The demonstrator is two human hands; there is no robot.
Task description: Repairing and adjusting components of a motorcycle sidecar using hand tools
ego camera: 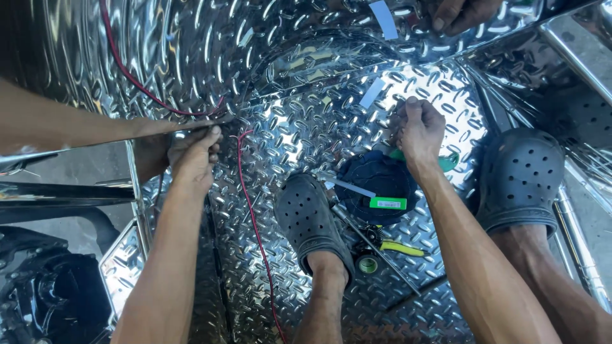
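Your left hand pinches the red wire, which trails down from its closed fingers; your right hand, fisted on something unclear, lies farther off.

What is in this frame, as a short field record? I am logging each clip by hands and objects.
Surface: shiny diamond-plate metal floor and curved wall
Left hand: closed on the red wire near the floor-wall seam
Right hand: fingers pinched together above the floor, beside a strip of pale tape; what it grips cannot be told
Feet: two dark perforated clogs
Near the feet: black round pouch, yellow-handled pliers, roll of tape, thin metal rod
Other person: a hand at the top edge
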